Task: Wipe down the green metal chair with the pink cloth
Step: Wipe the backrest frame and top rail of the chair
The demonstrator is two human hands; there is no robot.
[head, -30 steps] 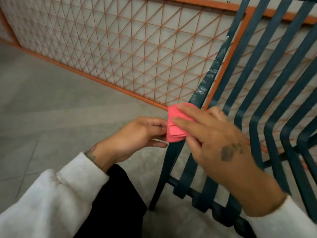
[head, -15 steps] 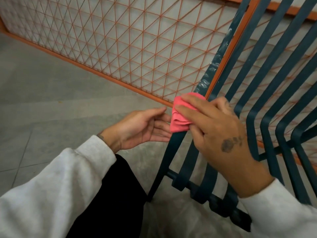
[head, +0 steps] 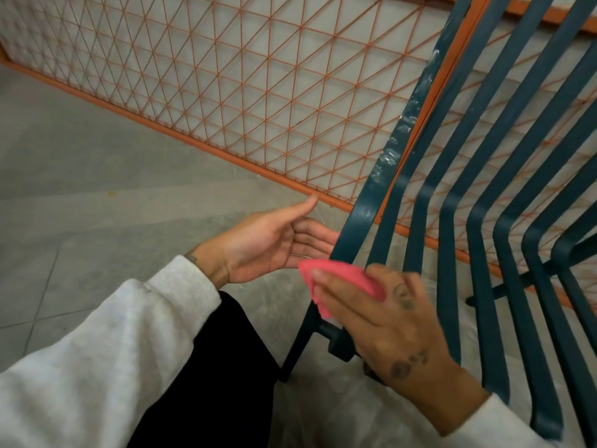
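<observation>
Sleeves: pale grey, one on each forearm at the bottom edge; a dark trouser leg (head: 206, 367) lies between them.
Right hand (head: 384, 321): back of the hand faces the camera, tattoo marks on it; its fingers lie flat and close together over the pink cloth (head: 342, 279).
Right grip: pressed onto the cloth, pinning it against the outermost slat low on the green metal chair (head: 452, 240); whether the thumb closes round the slat behind cannot be told.
Pink cloth: folded, directly under the right fingertips (head: 318, 274), its edges showing above and to the left of them; it sits on the slat just above where the chair's lower crossbar meets it.
Left hand (head: 271, 244): just left of and slightly above the cloth, palm turned toward the chair, thumb raised.
Left grip: spread and holding nothing; fingertips reach the edge of the outer slat just above the cloth, contact unclear.
Chair slats: dark green flat bars running up and away from the right grip to the upper right, then bending; the outer one above the cloth carries whitish smears (head: 400, 134).
Floor (head: 97, 176): grey tiles beneath and left of both hands.
Mesh panel (head: 245, 79): beyond the hands and chair, an orange-framed lattice of thin orange wires over a pale surface.
</observation>
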